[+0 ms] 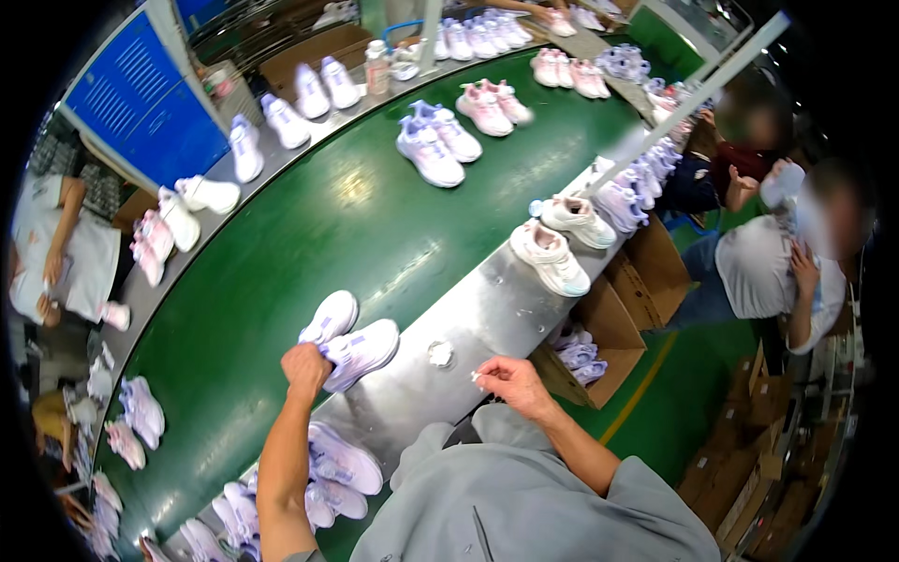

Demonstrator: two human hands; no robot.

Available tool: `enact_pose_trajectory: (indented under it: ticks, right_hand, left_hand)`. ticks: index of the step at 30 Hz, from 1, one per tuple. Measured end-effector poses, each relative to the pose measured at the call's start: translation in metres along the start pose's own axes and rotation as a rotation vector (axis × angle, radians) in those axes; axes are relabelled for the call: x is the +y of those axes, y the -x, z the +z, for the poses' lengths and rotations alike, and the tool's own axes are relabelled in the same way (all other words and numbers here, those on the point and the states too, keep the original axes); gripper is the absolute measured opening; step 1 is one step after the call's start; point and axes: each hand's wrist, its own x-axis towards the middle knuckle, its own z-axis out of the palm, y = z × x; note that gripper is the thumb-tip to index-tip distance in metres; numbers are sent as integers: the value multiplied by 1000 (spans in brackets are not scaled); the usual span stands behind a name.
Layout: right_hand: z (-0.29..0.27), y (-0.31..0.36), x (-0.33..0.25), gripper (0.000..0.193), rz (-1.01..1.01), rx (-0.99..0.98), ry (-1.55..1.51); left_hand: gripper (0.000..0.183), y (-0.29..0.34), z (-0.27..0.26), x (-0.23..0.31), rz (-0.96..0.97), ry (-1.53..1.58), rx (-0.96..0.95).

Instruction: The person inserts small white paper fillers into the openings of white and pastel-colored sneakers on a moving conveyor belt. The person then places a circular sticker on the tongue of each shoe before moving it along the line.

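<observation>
Beside green belt (pixel 272 248), left hand (pixel 306 367) clamped on lavender shoes (pixel 363 354), right hand (pixel 517 384) pinching white scrap (pixel 476 377) — paper, perhaps

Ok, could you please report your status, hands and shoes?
Left hand on lilac-white shoe pair. Right hand pinching small white bit. White wad on metal ledge.

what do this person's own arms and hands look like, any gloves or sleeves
The left grip and the right grip are plain bare hands, ungloved, with five-fingered human shape. Both forearms are bare too, with no watch or bracelet visible. The person wears a loose grey top; its right sleeve is short, while the left one barely shows at the lower edge.
</observation>
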Motion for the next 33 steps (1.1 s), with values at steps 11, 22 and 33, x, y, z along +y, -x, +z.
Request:
enact_pose_trajectory:
  ticks: [11, 22, 33]
  right_hand:
    - [21, -43, -30, 14, -347, 43, 471]
    - [48, -119, 55, 4, -721, -59, 1366]
    - [53, -99, 2, 5, -696, -16, 728]
  left_hand:
    - [30, 94, -39, 37, -383, 1343, 42]
    - [31, 187, -49, 67, -575, 1581, 123]
    - [31, 175, -50, 85, -649, 1677, 59]
